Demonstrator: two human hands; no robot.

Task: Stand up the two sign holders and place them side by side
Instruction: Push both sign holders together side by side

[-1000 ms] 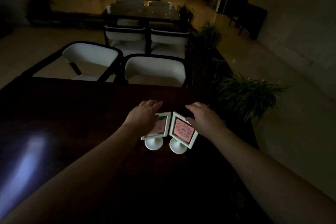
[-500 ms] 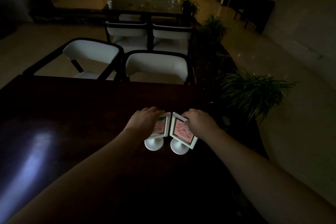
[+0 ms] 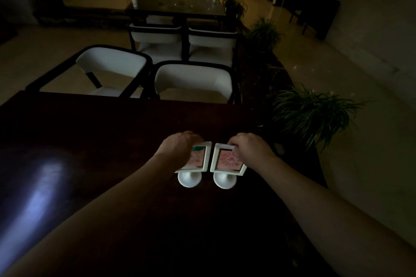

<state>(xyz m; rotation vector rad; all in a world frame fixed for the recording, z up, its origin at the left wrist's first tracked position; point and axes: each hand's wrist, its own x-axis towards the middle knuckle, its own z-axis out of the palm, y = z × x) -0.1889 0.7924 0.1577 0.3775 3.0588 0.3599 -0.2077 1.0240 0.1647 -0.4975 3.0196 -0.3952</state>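
Observation:
Two white sign holders with pink cards stand side by side on the dark wooden table [image 3: 90, 132], each on a round white foot. My left hand [image 3: 176, 146] grips the top and left edge of the left sign holder [image 3: 199, 161], covering part of its card. My right hand [image 3: 249, 145] grips the top right of the right sign holder [image 3: 226, 161]. The two frames stand almost touching, faces turned toward me, the right one slightly angled.
Two white chairs [image 3: 193, 81] stand at the table's far edge, with more chairs and a glass table [image 3: 177, 7] behind. Potted plants [image 3: 308, 114] line the right side, just past the table's right edge. A light glare lies on the table at the left.
Both hands have closed onto the tops of the frames. The right sign holder has turned squarer, and the two frames now stand straighter beside each other.

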